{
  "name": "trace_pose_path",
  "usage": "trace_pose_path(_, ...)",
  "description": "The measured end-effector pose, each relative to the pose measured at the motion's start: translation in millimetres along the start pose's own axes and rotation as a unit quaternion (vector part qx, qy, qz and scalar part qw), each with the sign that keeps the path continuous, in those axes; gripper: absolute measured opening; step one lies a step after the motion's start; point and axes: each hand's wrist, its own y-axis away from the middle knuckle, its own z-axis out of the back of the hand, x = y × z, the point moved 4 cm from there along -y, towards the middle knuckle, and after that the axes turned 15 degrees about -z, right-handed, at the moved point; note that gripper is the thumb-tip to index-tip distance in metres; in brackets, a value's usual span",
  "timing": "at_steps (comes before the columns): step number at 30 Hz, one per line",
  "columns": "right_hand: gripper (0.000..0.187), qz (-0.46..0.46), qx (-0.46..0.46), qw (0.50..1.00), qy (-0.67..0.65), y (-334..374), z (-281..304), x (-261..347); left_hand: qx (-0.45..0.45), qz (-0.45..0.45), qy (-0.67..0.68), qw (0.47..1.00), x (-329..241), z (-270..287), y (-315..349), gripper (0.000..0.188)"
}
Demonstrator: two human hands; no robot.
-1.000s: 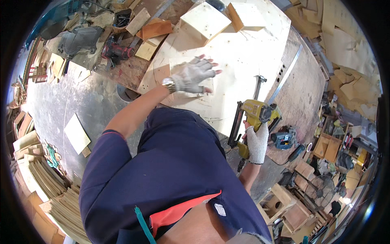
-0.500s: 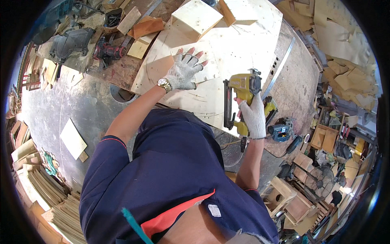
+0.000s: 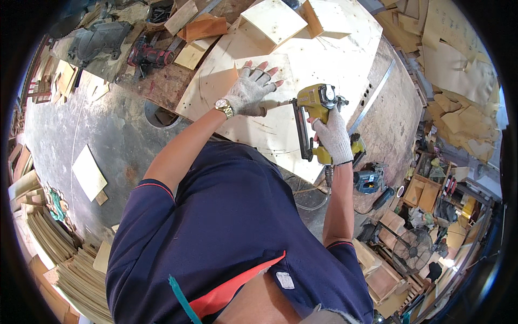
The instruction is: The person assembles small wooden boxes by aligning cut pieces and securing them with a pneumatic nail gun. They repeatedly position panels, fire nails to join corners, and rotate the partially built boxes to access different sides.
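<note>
My left hand [image 3: 250, 92], in a fingertipless knit glove, lies with fingers spread on a pale wooden piece [image 3: 279, 66] that rests on the large plywood sheet [image 3: 270, 140]. My gloved right hand [image 3: 335, 137] is wrapped round the handle of a yellow-green nail gun [image 3: 314, 100] with a black magazine. The gun is tilted, its upper left end close to the right edge of the wooden piece; whether they touch I cannot tell. A hose hangs from the gun's lower end.
Two pale wooden assemblies, one box-like [image 3: 275, 22], stand at the sheet's far edge. A red and black drill [image 3: 148, 56] lies at the left. Right of my right hand are a second yellow tool [image 3: 358, 144] and a blue jigsaw [image 3: 368, 179]. A metal strip [image 3: 377, 89] runs along the bench.
The nail gun has tilted and moved up and left, so it is nearer the wooden piece. My left hand stays spread on that piece. The whole view has shifted slightly.
</note>
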Motion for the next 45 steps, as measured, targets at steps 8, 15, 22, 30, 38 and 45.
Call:
trace_pose_path(8,0.042,0.010,-0.002,1.000,0.027,-0.5,-0.7,8.0,-0.012,0.005,0.012,1.000,1.1,1.0,-0.5,0.107)
trace_pose_path(15,0.045,-0.006,0.008,0.999,0.035,5.0,-14.1,7.5,-0.026,-0.013,-0.001,1.000,3.1,-5.9,0.0,0.114)
trace_pose_path(22,0.047,-0.008,-0.009,0.999,0.039,5.3,-17.2,5.1,-0.034,-0.010,-0.014,0.999,2.5,-5.7,-0.5,0.109)
trace_pose_path(30,0.039,0.002,0.020,1.000,0.006,23.0,-34.4,20.2,-0.190,-0.002,0.026,0.981,18.2,-32.4,-1.3,0.058)
trace_pose_path(38,0.044,0.004,0.030,1.000,-0.003,26.4,-46.3,24.2,-0.225,0.028,0.055,0.972,11.1,-26.0,-1.7,0.066)
trace_pose_path(45,0.048,0.002,0.044,0.999,-0.009,37.7,-48.8,37.7,-0.233,0.036,0.060,0.970,10.5,-22.7,0.4,0.068)
